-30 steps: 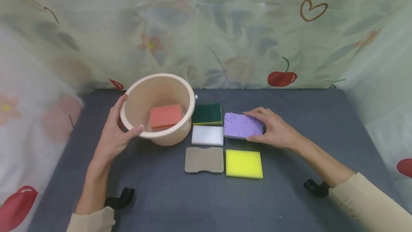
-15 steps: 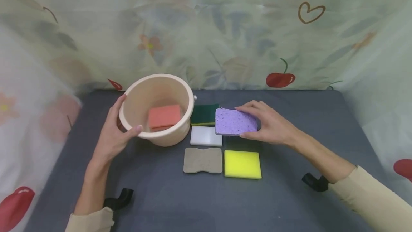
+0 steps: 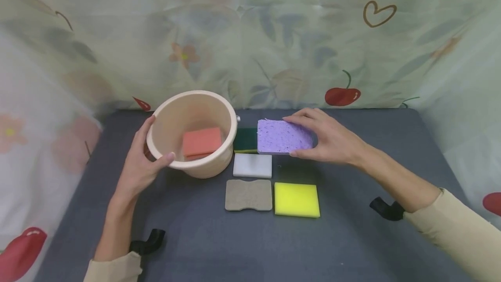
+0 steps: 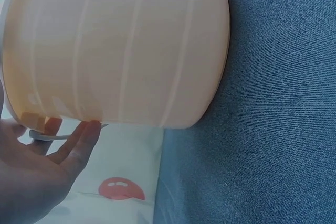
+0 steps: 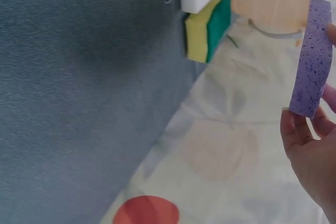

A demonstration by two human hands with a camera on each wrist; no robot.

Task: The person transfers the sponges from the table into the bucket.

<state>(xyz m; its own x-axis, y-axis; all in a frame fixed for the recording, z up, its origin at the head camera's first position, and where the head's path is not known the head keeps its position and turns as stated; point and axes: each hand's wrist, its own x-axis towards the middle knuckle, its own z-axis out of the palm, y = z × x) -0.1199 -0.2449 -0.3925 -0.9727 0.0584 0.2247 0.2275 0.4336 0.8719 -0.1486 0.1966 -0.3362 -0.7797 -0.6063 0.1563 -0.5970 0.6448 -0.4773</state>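
My right hand (image 3: pixel 332 138) pinches a purple speckled sponge (image 3: pixel 283 137) by its right end, thumb at the near edge and fingers at the far edge. In the right wrist view the sponge (image 5: pixel 311 61) hangs above the table, seen edge-on. My left hand (image 3: pixel 137 164) holds the side of a cream bucket (image 3: pixel 211 169), its thumb at the rim. Fingers (image 4: pixel 84 142) lie against the bucket's outer wall beside its thin handle in the left wrist view. Inside the bucket lies a coral-red sponge (image 3: pixel 201 142), with a little of something below it.
Right of the bucket, a green scouring sponge (image 3: pixel 245 138) is partly hidden behind the purple one. Nearer lie a white sponge (image 3: pixel 252 166), a grey notched sponge (image 3: pixel 248 195) and a yellow sponge (image 3: pixel 296 199) on the dark table (image 3: pixel 250 247). A printed curtain (image 3: pixel 274 34) stands behind.
My right hand has lifted the purple sponge from its place beside the white one and carried it left and away from me, over the green sponge. The left hand and bucket stay put.
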